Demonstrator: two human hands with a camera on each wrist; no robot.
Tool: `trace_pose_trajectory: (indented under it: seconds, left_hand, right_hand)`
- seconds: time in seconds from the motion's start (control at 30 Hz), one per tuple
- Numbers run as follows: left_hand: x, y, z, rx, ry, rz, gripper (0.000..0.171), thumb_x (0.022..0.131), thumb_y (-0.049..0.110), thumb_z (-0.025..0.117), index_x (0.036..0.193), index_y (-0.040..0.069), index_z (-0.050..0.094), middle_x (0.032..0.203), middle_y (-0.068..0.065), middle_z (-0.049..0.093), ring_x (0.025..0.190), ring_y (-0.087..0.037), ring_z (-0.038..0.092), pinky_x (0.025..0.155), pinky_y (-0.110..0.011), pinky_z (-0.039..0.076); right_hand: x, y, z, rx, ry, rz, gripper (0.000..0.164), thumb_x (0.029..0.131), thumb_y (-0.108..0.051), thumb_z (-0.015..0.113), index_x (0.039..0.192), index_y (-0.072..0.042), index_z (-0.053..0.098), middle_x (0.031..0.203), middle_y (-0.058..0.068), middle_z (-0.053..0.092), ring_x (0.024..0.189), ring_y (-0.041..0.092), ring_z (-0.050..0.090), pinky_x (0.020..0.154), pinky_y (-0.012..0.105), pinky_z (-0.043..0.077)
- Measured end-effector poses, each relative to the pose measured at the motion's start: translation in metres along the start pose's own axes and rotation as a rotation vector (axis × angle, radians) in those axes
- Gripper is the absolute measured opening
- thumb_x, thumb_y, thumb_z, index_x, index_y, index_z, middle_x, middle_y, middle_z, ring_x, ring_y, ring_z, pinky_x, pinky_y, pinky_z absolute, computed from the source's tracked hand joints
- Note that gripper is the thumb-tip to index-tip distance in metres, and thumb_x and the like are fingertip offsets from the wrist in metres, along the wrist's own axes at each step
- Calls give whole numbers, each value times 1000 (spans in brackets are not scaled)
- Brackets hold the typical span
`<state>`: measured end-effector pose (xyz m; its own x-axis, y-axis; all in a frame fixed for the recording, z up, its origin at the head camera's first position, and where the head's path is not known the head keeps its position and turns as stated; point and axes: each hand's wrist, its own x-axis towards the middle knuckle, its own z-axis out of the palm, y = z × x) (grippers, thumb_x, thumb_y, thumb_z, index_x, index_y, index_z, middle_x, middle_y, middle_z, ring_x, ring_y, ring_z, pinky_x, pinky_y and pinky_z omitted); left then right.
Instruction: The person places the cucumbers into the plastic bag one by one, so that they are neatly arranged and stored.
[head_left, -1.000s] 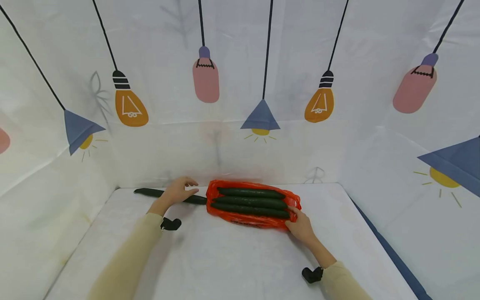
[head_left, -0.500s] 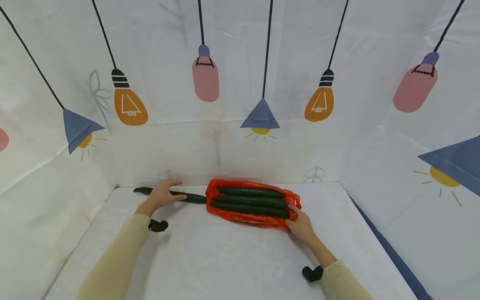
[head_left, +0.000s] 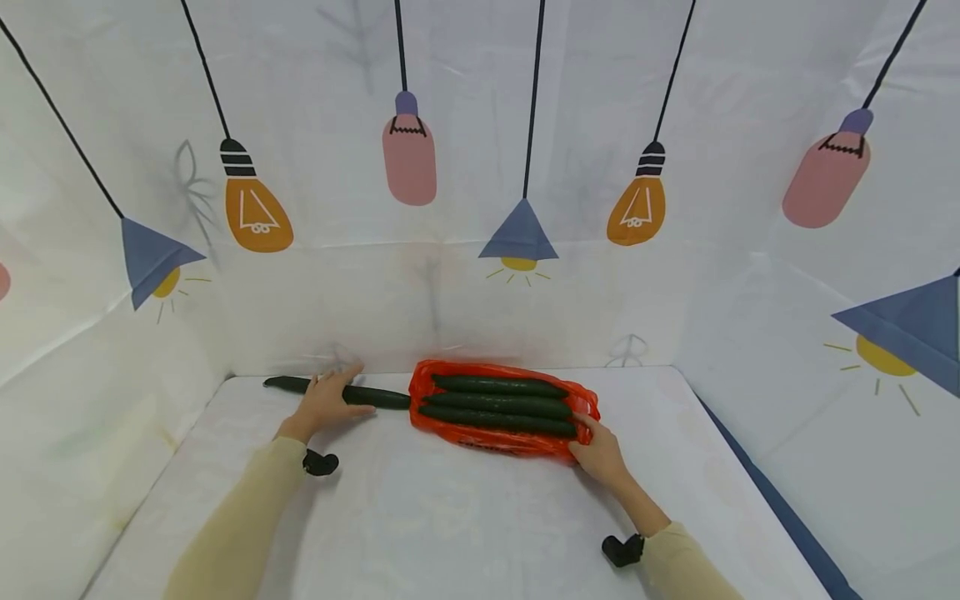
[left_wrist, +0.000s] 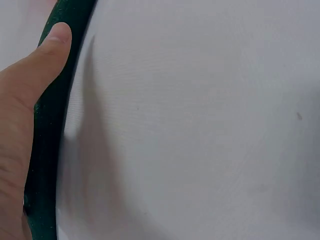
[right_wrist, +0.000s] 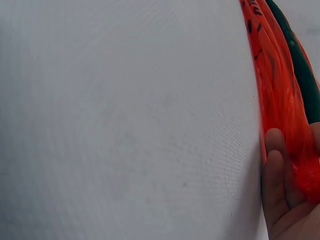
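Observation:
In the head view my left hand (head_left: pixel 327 402) lies over a single dark green cucumber (head_left: pixel 384 397) on the white table, fingers spread toward its far side. In the left wrist view the thumb (left_wrist: pixel 60 35) stretches across this cucumber's skin; the other fingers are hidden there. To the right, a red plastic bag (head_left: pixel 480 443) is spread out with three cucumbers (head_left: pixel 500 404) side by side in it. My right hand (head_left: pixel 597 452) grips the bag's near right edge. Its fingertips (right_wrist: pixel 275 137) press against the outside of the crumpled red film in the right wrist view.
White sheets printed with hanging lamps form the back wall (head_left: pixel 465 308) and both sides. The single cucumber's right end meets the bag's left edge. White table surface (head_left: pixel 450 525) lies in front of the bag, and blue fabric (head_left: pixel 780 500) shows along its right edge.
My left hand has moved left along the single cucumber, away from the bag, then lowered closer to it. The right hand and the bag have kept their places.

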<state>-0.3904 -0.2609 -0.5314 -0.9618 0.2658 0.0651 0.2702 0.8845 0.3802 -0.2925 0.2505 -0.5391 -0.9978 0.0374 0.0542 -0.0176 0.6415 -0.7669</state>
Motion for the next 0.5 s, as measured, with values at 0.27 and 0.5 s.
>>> trace_pose_trajectory:
  seconds: [0.27,0.5]
  left_hand:
    - [-1,-8,9,49,58,22,83,74,69,70,134,14,58,135,-25,51,130,-47,36,106,-68,8]
    - [-6,-6,10,49,124,8,72,74,62,75,120,10,58,114,-22,58,110,-45,50,99,-62,29]
  right_hand:
    - [0,1,1,7,3,9,56,81,0,58,137,0,51,106,18,57,59,20,42,49,28,36]
    - [-1,1,1,10,11,19,56,82,-1,58,137,-1,52,102,16,57,61,22,44,50,28,36]
